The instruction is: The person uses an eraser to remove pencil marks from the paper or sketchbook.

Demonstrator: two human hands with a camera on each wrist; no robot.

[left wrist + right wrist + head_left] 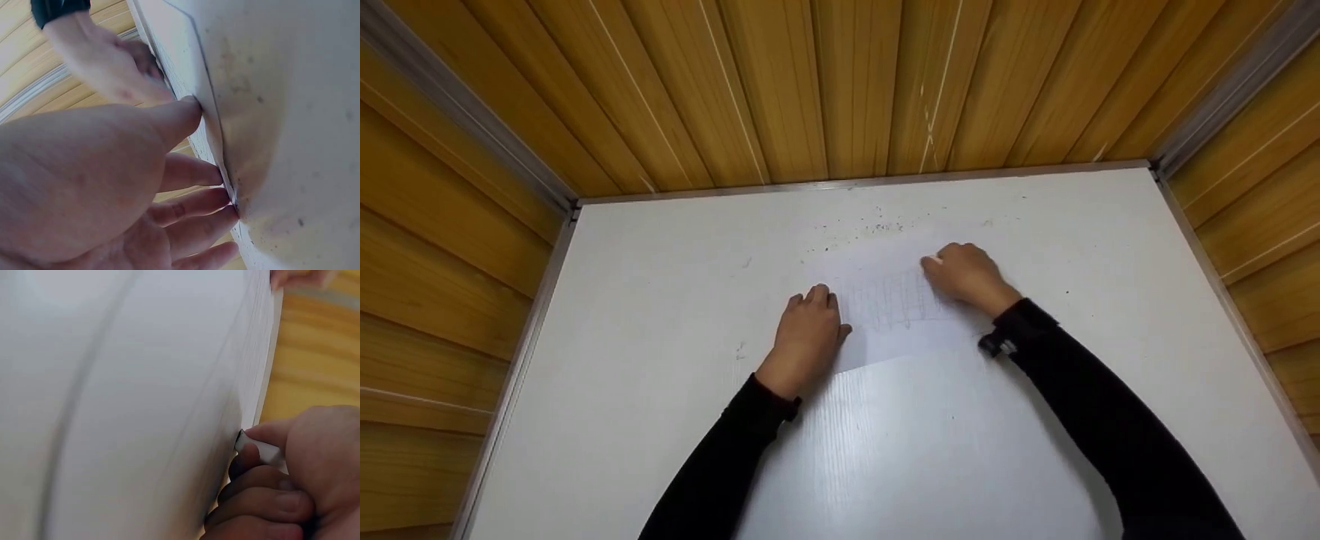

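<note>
A white surface (660,315) is filling most of the head view, boxed in by wood-panelled walls (450,247). A sheet of paper (885,330) with faint pencil marks is lying flat near its middle, with dark crumbs (870,227) scattered just beyond it. The left hand (806,337) is pressing on the sheet's left edge, fingers (191,171) straight and holding nothing, apparently pinning it so it cannot slide. The right hand (969,276) is resting on the sheet's far right part, its curled fingers (270,500) pinching a small white eraser (260,449) whose tip is touching the paper.
</note>
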